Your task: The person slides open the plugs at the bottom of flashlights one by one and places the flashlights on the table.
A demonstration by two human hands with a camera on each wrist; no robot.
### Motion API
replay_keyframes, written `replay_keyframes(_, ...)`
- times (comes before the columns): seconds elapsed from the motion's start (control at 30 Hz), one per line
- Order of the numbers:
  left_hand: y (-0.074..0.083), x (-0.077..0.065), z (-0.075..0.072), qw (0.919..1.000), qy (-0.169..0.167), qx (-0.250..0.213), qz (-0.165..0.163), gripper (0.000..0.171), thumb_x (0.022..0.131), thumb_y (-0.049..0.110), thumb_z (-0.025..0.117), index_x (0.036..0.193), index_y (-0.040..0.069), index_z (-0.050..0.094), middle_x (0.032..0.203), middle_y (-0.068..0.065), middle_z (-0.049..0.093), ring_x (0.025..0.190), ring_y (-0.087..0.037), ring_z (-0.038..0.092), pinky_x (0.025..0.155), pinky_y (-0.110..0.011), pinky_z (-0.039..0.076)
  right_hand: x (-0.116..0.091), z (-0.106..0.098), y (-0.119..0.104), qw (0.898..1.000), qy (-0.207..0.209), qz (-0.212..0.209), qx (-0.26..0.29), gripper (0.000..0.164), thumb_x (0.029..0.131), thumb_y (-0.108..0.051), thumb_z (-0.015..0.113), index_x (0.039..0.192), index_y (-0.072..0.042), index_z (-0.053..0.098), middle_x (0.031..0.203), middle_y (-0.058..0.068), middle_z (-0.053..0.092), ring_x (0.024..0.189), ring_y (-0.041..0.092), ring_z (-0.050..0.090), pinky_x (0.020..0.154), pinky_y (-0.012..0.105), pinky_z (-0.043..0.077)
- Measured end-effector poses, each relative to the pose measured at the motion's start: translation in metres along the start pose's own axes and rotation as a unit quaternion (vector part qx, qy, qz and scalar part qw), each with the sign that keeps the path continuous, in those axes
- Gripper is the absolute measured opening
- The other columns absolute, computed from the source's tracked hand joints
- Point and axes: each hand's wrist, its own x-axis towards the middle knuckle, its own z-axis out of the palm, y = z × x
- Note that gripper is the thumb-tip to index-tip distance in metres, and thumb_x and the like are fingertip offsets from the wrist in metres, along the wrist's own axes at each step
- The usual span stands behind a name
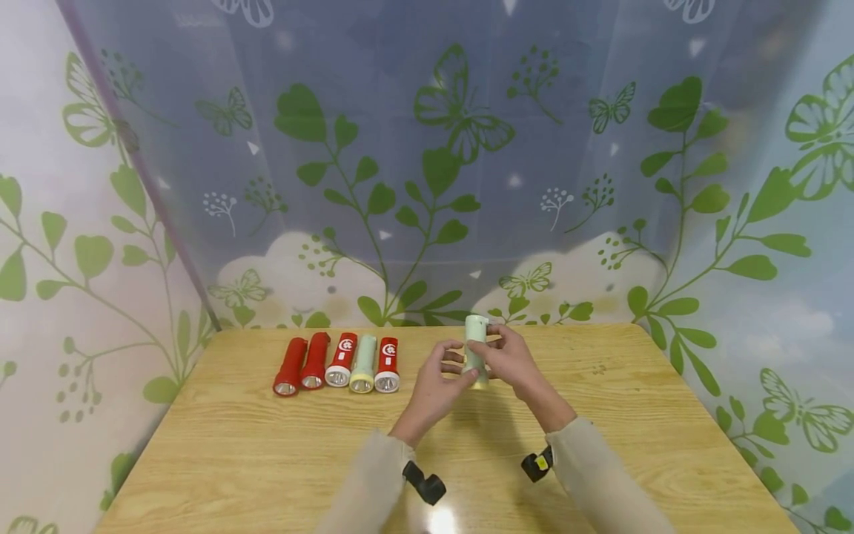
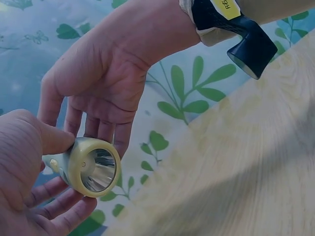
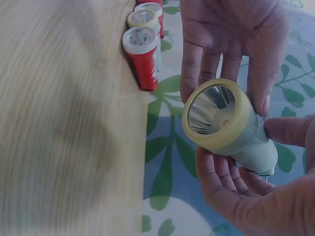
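Left hand [image 1: 434, 387] and right hand [image 1: 512, 362] clamp fingers on a green flashlight [image 1: 476, 328], hiding its middle. Left, red-white flashlights [image 1: 343, 350] bear unclear marks.

Bench [image 1: 227, 460]: bare wood before the flashlight row [image 1: 364, 356], and a broad lane right of the right grip [image 1: 512, 357]
Row spacing: five flashlights abreast, slim gaps only
Strip between row and left grip [image 1: 434, 386]: narrow but open
Held flashlight [image 1: 476, 330]: flanked on both sides by the grips, lens end [image 3: 211, 110] unobstructed
Forearms [image 1: 600, 475]: barring the near middle, wrist cameras [image 1: 434, 489] jutting into the gap between them
Backdrop [image 1: 467, 237]: patterned curtain, closing off the far edge and both sides
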Motion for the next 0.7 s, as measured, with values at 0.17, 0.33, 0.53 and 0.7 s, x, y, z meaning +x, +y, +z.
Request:
replay_keyframes(0.17,-0.009,0.003,0.009,0.9999,-0.006,0.005,-0.008,0.050,0.098,0.025,0.068,0.143,0.014,0.049,0.129,-0.016,0.060,0.112,-0.028,0.063,0.086,-0.039,0.060,0.005,-0.003,0.010,1.000,0.002,0.017,-0.007,0.055,0.100,-0.032,0.064,0.143,-0.003,0.046,0.121,0.022,0.060,0.099,0.026,0.066,0.074,0.038,0.063)
replay_keyframes(0.33,-0.017,0.005,0.017,0.9998,-0.006,0.012,-0.012,0.049,0.099,0.024,0.067,0.143,0.013,0.049,0.128,-0.016,0.061,0.112,-0.029,0.064,0.086,-0.039,0.060,0.008,-0.006,0.018,0.999,0.000,0.036,-0.013,0.058,0.100,-0.033,0.064,0.144,-0.001,0.044,0.127,0.025,0.057,0.104,0.029,0.066,0.076,0.040,0.063)
replay_keyframes(0.53,-0.023,0.010,0.026,0.9998,-0.006,0.015,-0.009,0.048,0.100,0.022,0.065,0.143,0.010,0.050,0.129,-0.019,0.061,0.114,-0.032,0.065,0.086,-0.040,0.060,0.013,-0.011,0.025,0.999,0.004,0.049,-0.023,0.059,0.100,-0.032,0.063,0.145,0.000,0.043,0.128,0.027,0.057,0.102,0.030,0.067,0.076,0.040,0.063)
replay_keyframes(0.7,-0.028,0.011,0.034,0.9991,-0.022,0.025,-0.027,0.052,0.101,0.022,0.063,0.149,0.010,0.046,0.134,-0.017,0.059,0.116,-0.028,0.063,0.085,-0.035,0.061,0.016,-0.014,0.033,0.998,0.008,0.059,-0.025,0.056,0.100,-0.030,0.063,0.142,0.001,0.045,0.130,0.027,0.056,0.103,0.031,0.066,0.078,0.042,0.062)
